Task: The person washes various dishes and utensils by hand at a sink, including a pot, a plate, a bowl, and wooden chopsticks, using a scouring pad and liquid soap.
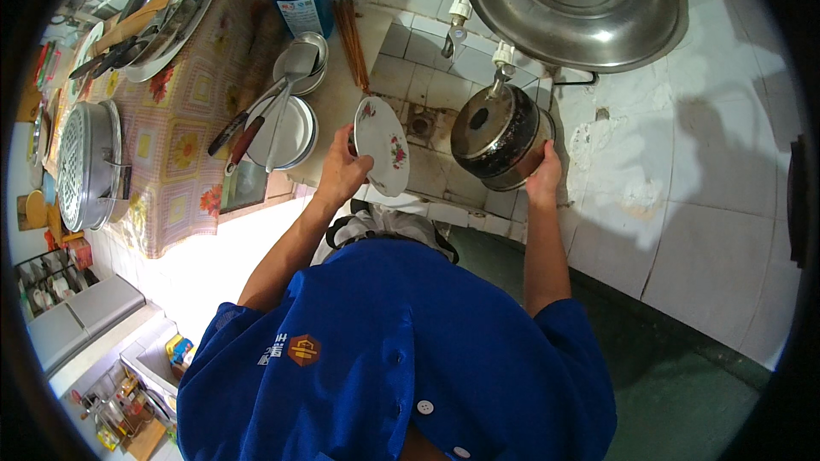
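A white plate with printed flowers [382,147] is tilted on edge in my left hand [344,169], over the left side of the tiled sink [461,182]. On the right, my right hand [544,169] grips a metal pot with a blackened bottom [494,137], tipped so that its underside shows. The pot is right below a tap [501,70]. Left of my left hand, a stack of white plates [285,134] bears a metal spatula [298,61] and other long-handled utensils. Small metal bowls [314,80] sit just behind the stack.
Chopsticks [351,45] lie on the ledge beside a blue pump bottle [301,3]. A large metal basin [576,6] stands at the back right, near a second tap [456,29]. At left, a cloth-covered table [186,141] holds a steamer pot [86,166] and a utensil-filled pan [173,19].
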Tool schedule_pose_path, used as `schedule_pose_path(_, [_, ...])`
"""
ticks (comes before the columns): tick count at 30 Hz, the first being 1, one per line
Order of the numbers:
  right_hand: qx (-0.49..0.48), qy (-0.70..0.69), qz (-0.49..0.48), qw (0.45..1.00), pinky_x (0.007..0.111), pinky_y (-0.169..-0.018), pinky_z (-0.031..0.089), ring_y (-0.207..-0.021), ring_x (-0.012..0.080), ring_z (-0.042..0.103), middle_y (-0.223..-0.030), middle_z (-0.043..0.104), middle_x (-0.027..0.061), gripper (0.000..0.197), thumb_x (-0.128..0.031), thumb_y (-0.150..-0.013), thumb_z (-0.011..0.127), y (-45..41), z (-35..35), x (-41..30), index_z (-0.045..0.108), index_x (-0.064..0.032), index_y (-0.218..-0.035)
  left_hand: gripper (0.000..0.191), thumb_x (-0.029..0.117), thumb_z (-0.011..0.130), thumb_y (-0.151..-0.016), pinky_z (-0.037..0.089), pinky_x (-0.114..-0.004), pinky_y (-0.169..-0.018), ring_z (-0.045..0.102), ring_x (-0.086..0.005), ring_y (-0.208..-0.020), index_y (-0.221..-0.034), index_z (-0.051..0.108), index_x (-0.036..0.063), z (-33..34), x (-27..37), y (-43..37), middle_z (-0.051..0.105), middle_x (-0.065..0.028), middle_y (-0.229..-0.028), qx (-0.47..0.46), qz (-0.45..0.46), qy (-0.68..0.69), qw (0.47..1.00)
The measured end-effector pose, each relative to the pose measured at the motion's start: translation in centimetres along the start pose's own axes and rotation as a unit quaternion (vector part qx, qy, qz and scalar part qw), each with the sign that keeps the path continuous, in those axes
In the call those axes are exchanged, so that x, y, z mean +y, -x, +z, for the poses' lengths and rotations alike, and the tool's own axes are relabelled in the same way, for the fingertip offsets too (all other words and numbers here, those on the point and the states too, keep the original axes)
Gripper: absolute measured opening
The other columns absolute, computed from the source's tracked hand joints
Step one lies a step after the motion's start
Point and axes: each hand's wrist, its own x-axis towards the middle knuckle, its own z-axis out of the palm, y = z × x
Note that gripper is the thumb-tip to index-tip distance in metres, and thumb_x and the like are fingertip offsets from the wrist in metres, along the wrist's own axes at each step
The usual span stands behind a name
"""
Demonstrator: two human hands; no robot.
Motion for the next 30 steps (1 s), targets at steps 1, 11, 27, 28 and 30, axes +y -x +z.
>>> schedule_pose_path(1, [0.0, 0.001, 0.001, 1.0, 0.038, -0.091, 0.044, -0.101, 0.0238, 0.056, -0.111, 0.059, 0.0105, 0.036, -0.027, -0.096, 0.044, -0.2, -0.1, 0.0, 0.055, 0.0026, -0.112, 0.064, 0.005, 0.054, -0.071, 0.053, -0.032, -0.058, 0.062, -0.0222, -0.074, -0.131, 0.032, -0.0004, 0.0, 0.4, 0.0, 0.06, -0.0186, -0.095, 0.001, 0.0, -0.009, 1.0])
schedule_pose_path(11, [-0.004, 0.002, 0.021, 1.0, 0.037, -0.09, 0.044, -0.1, 0.023, 0.057, -0.11, 0.059, 0.0093, 0.035, -0.028, -0.096, 0.044, -1.6, -0.4, 0.9, 0.056, 0.0017, -0.111, 0.065, 0.006, 0.056, -0.069, 0.051, -0.031, -0.055, 0.061, -0.022, -0.068, -0.13, 0.034, -0.0029, 0.2, -0.8, -1.0, 0.059, -0.0196, -0.095, 0.016, 0.008, -0.015, 1.0])
schedule_pose_path(27, [-0.011, 0.032, 0.024, 0.999, 0.035, -0.091, 0.042, -0.102, 0.0211, 0.056, -0.112, 0.058, 0.0086, 0.036, -0.027, -0.096, 0.043, -3.3, -2.0, 1.5, 0.056, 0.003, -0.112, 0.068, 0.01, 0.057, -0.068, 0.052, -0.034, -0.057, 0.061, -0.0244, -0.073, -0.131, 0.034, -0.0029, 0.0, -1.3, -1.7, 0.054, -0.0225, -0.103, -0.002, -0.005, -0.048, 0.999])
schedule_pose_path(28, [-0.01, 0.033, 0.026, 0.999, 0.035, -0.091, 0.042, -0.102, 0.0211, 0.056, -0.112, 0.058, 0.0086, 0.036, -0.027, -0.096, 0.043, -3.1, -1.7, 1.5, 0.056, 0.003, -0.112, 0.068, 0.01, 0.057, -0.068, 0.052, -0.034, -0.057, 0.061, -0.0242, -0.072, -0.131, 0.034, -0.003, 0.0, -1.3, -1.7, 0.055, -0.0219, -0.1, 0.006, -0.004, -0.051, 0.999])
schedule_pose_path(30, [-0.016, 0.015, 0.034, 0.999, 0.036, -0.091, 0.043, -0.101, 0.0216, 0.056, -0.111, 0.059, 0.0083, 0.035, -0.027, -0.097, 0.043, -2.8, -1.0, 1.3, 0.056, 0.0019, -0.111, 0.068, 0.01, 0.057, -0.068, 0.052, -0.034, -0.056, 0.061, -0.0241, -0.071, -0.131, 0.034, -0.003, 0.1, -1.6, -1.9, 0.056, -0.0214, -0.098, 0.013, -0.004, -0.055, 0.998])
